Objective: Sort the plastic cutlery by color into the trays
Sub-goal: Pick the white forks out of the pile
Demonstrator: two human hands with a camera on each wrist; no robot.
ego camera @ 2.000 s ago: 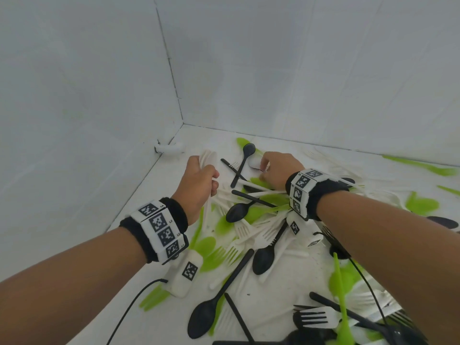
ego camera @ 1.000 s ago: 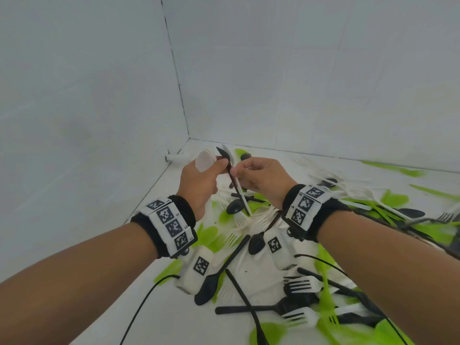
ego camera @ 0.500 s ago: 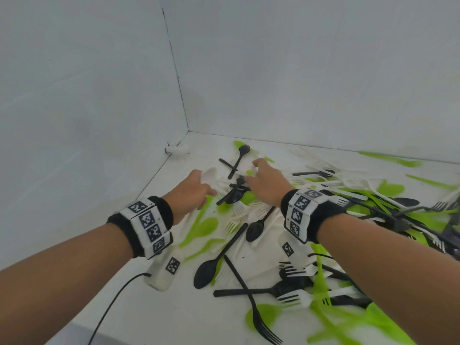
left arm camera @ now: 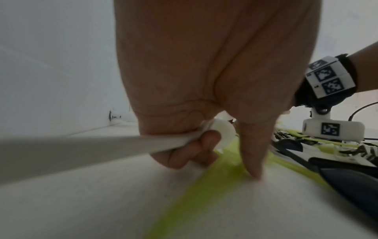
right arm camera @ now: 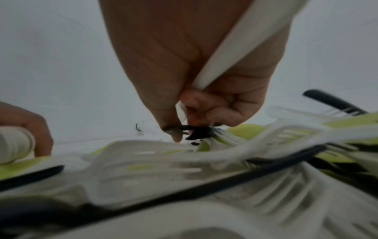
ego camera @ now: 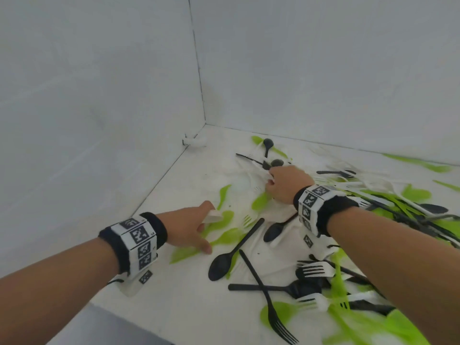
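**Two hands, each already loaded with white pieces**

Several white pieces (left arm camera: 88,145) sit gathered in the left hand (ego camera: 189,229), their handles pinned under curled fingers while the thumb (left arm camera: 252,153) reaches down onto a green piece (ego camera: 219,239) lying on the white floor (ego camera: 174,307). That looks like a collecting grip: one colour bunched in the palm so the free digit can steady or nudge the next. The right hand (ego camera: 286,185) does much the same beyond the green piece, with a white handle (right arm camera: 229,48) clamped along its palm and its fingertips (right arm camera: 175,134) closing on a black piece (right arm camera: 196,130) in the tangle (whether that black piece is truly pinched or only touched, I cannot tell).

Around the green piece the scattered cutlery (ego camera: 323,245) lies mixed: a black spoon (ego camera: 224,263) just to its right, crossed black forks nearer the person, a dense heap further right. No trays show in any view.

Left of the green piece the floor is bare up to the left wall (ego camera: 99,120), which meets the back wall at a corner beyond. My judgement: that bare strip is the easy lane for withdrawing, whereas the heap on the right will snag tines.
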